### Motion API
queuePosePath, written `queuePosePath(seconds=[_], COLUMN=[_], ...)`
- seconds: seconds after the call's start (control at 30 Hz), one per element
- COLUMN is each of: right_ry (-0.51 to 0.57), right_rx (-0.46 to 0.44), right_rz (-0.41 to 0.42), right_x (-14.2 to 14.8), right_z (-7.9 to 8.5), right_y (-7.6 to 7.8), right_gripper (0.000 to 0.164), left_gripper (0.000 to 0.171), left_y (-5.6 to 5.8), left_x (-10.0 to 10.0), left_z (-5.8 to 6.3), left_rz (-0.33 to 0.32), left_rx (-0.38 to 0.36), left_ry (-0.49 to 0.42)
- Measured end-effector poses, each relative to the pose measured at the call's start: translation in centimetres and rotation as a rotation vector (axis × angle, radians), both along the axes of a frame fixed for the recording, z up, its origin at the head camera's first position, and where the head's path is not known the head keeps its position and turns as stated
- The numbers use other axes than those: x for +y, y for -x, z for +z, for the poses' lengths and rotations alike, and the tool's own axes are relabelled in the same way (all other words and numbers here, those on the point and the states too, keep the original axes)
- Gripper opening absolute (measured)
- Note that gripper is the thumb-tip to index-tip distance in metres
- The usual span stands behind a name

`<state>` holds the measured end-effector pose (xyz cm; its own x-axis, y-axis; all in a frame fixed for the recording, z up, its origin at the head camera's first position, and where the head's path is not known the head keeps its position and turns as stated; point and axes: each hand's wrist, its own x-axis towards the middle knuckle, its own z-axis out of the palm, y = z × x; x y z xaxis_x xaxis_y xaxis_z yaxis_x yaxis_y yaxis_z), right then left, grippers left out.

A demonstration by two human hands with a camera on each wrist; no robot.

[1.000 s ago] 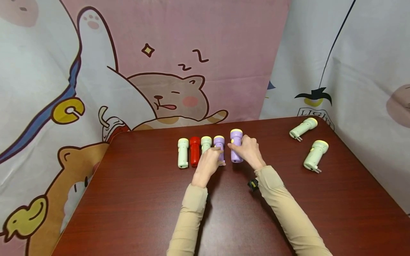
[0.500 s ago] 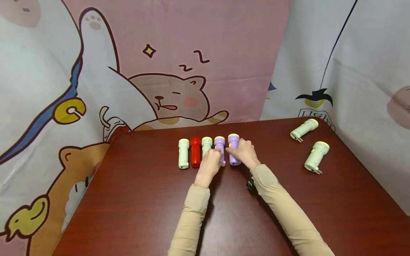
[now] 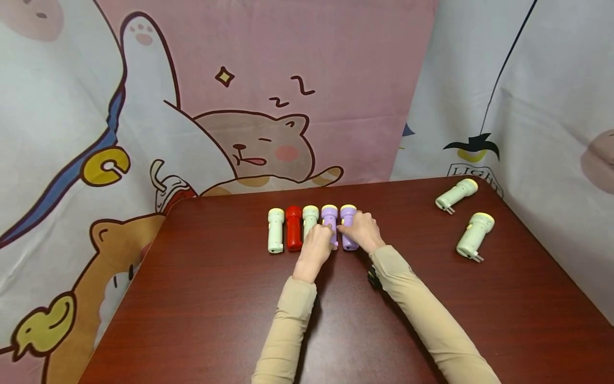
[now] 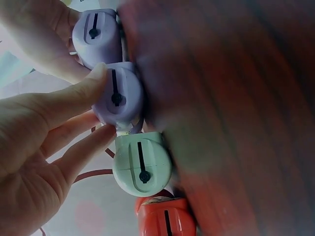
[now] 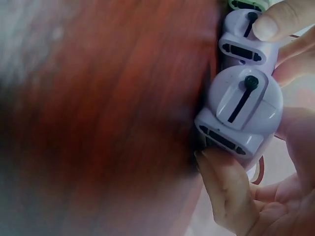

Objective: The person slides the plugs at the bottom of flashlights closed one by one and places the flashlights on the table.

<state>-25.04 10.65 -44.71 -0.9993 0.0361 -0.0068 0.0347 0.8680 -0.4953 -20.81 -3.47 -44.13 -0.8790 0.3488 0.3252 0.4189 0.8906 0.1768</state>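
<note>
A row of flashlights lies side by side on the table, lens ends away from me. From the left come a pale green flashlight (image 3: pixel 275 232), a red flashlight (image 3: pixel 294 230), a second pale green flashlight (image 3: pixel 310 215), a purple flashlight (image 3: pixel 329 215) and, at the right end, another purple flashlight (image 3: pixel 348 214). My left hand (image 3: pixel 314 249) pinches the left purple one between thumb and fingers, as the left wrist view shows. Thumb and fingers of my right hand (image 3: pixel 363 231) hold the right-end purple flashlight (image 5: pixel 243 105). The two purple bodies lie very close together.
Two more pale green flashlights, an upper one (image 3: pixel 457 195) and a lower one (image 3: pixel 475 235), lie at the table's far right with their plug prongs out. Behind the dark red-brown table (image 3: pixel 201 298) hangs a cartoon-printed cloth (image 3: pixel 364 80).
My right hand has drawn the right-end purple flashlight left and towards me, into line with the row. The gap to the other purple flashlight has narrowed. My left hand has hardly moved.
</note>
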Motion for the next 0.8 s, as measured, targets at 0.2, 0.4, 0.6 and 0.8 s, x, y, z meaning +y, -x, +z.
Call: queuePosePath(seconds=[0.2,0.4,0.6,0.8], right_ry=[-0.04,-0.087,-0.107,-0.116], right_rx=[0.033,0.07,0.055,0.081], right_rz=[0.03,0.039,0.014,-0.01], right_x=[0.03,-0.09,-0.03,0.84], right_z=[-0.03,0.24,0.44,0.72], right_y=[-0.1,-0.29,-0.45,-0.49], right_gripper=[0.047,0.051,0.058,0.057], left_gripper=[0.02,0.02,0.02,0.021], left_y=[0.03,-0.01,0.03,-0.07], left_x=[0.12,0.18,0.16,0.06], left_z=[0.0,0.13,0.03,0.12], left_rz=[0.015,0.017,0.01,0.011], left_rx=[-0.005,-0.01,-0.008,-0.002], left_ry=[0.001,0.013,0.014,0.009])
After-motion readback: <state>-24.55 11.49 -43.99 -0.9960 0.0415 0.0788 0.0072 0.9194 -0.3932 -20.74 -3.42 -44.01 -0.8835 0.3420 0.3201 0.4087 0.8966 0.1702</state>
